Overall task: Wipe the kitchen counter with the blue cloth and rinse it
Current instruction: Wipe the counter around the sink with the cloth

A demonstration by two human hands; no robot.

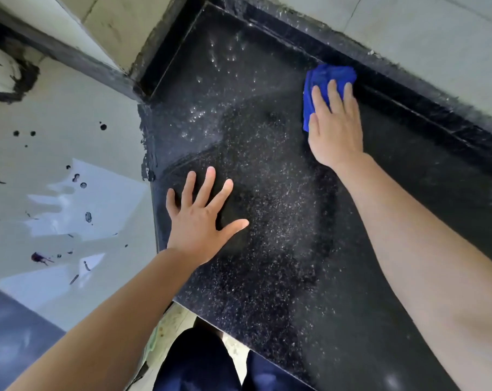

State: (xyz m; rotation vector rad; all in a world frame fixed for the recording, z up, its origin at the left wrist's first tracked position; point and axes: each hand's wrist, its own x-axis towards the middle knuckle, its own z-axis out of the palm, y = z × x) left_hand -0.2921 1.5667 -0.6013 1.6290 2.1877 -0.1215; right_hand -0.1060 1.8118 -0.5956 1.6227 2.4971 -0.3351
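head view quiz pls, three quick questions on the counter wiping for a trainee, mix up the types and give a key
1. True or false: the left hand lies flat on the counter with its fingers spread.
2. Where is the blue cloth? A) at the counter's front edge B) by the raised back ledge C) in the left hand
3. Fill in: the ___ hand presses the cloth down with straight fingers.
Key: 1 true; 2 B; 3 right, that is the right hand.
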